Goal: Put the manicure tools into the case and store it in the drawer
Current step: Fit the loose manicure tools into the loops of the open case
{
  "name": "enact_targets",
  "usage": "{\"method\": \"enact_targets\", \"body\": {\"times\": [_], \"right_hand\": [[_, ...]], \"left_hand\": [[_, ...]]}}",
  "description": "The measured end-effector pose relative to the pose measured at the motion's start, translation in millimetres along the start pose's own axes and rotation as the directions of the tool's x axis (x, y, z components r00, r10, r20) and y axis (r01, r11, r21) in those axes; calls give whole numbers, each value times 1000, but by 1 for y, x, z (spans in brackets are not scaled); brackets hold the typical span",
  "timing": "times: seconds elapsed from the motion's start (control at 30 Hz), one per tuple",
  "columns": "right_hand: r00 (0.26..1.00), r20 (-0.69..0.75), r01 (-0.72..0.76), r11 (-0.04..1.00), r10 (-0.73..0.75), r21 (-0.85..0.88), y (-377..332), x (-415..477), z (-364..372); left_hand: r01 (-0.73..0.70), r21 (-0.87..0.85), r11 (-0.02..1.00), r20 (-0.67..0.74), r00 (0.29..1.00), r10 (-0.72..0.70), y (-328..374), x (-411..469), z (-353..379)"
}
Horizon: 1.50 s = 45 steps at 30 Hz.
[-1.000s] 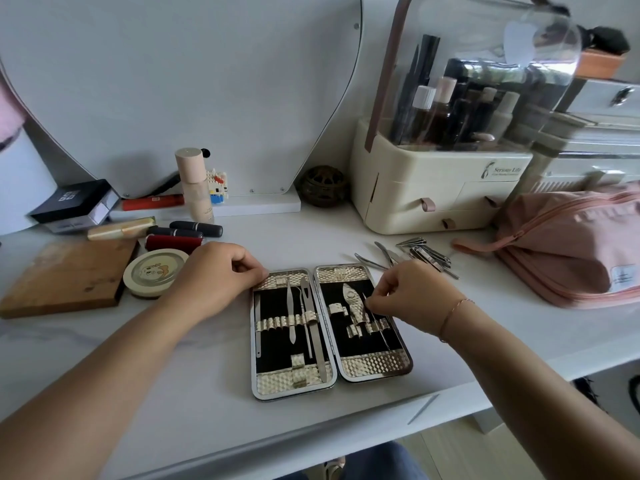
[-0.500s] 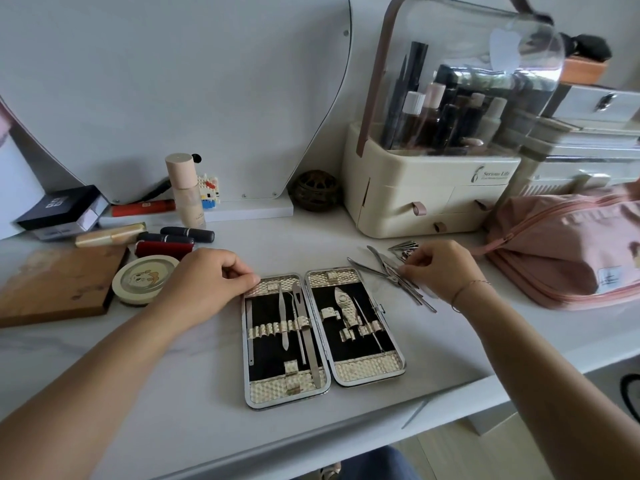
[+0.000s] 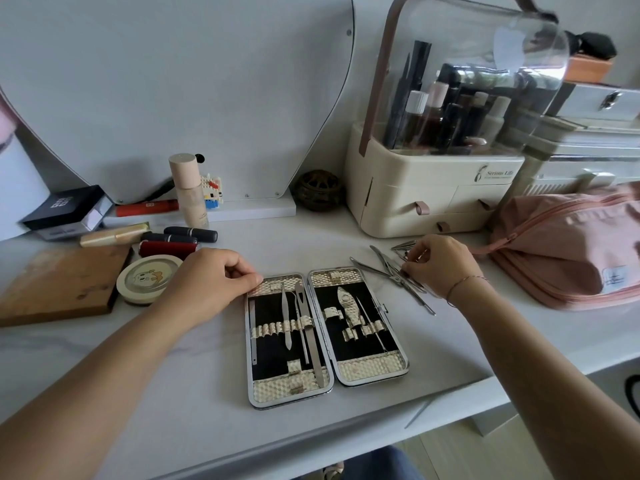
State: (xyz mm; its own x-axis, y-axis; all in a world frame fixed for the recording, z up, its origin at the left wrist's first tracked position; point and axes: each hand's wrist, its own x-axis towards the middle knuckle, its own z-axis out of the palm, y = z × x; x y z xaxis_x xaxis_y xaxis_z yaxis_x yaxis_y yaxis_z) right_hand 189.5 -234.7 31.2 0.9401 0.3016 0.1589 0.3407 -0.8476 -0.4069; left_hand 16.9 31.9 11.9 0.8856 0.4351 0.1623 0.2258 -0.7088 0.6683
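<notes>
While the open, silver-rimmed clamshell case [image 3: 370,370] with black lining and pale gold woven straps lies flat near the front edge of the white marble-look surface [image 3: 173,393], the job looks only partly done. Slim steel tweezers [image 3: 286,317], a long metal file [image 3: 313,344] and a pointed steel nipper [image 3: 347,304] sit under its straps, but a tangled heap of loose steel manicure tools [image 3: 393,271] lies just beyond the case's far right corner. The left hand [image 3: 211,282] is at the case's far left corner, fingers curled in, with thumb and forefinger appearing to pinch the rim, which reads as steadying. The right hand [image 3: 440,265] is over the heap, thumb and forefinger closed in a pinch on one of the loose tools, though exactly which piece I cannot tell. The likeliest trouble is the tangle. The pieces cross one another, so lifting one could drag a neighbour along and flick it toward the front edge right of the case, where a thin probe points. The narrow strap loops are another risk, because a tip that misses its loop would lie proud and stop the case shutting. If the left hand eased off, pushing a tool under a strap could skate the case across the smooth surface. A cream plastic organiser [image 3: 415,188] with small drawers stands behind the case to the right. Whether one of those is the intended drawer is unclear.
</notes>
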Motion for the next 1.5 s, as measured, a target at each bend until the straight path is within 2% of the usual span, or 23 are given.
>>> {"method": "enact_targets", "body": {"times": [0.13,0.27,0.43,0.6,0.77,1.0,1.3,1.5], "right_hand": [[1000,12,3,1000,-3,24,4,0,1],[1000,13,-23,1000,23,-22,2,1,-2],[998,60,-7,992,15,-124,-2,3,-6],[984,163,-48,990,69,-130,-2,9,-10],[978,199,-29,989,59,-147,-3,12,-8],[995,93,41,999,-38,-34,1,10,-5],[992,110,71,986,-55,-151,-1,13,-7],[986,137,113,983,-93,-144,-2,20,-5]], "left_hand": [[-3,0,1000,4,1000,3,1,-1,0],[1,-4,1000,4,1000,-1,-1,0,0],[0,-3,1000,6,1000,0,-2,1,0],[3,-2,1000,10,1000,-3,-1,1,0],[-3,-11,1000,10,1000,3,0,0,0],[-6,-26,1000,5,1000,6,-2,1,1],[-4,-11,1000,4,1000,4,-2,1,1],[-3,-8,1000,2,1000,3,0,1,0]]}}
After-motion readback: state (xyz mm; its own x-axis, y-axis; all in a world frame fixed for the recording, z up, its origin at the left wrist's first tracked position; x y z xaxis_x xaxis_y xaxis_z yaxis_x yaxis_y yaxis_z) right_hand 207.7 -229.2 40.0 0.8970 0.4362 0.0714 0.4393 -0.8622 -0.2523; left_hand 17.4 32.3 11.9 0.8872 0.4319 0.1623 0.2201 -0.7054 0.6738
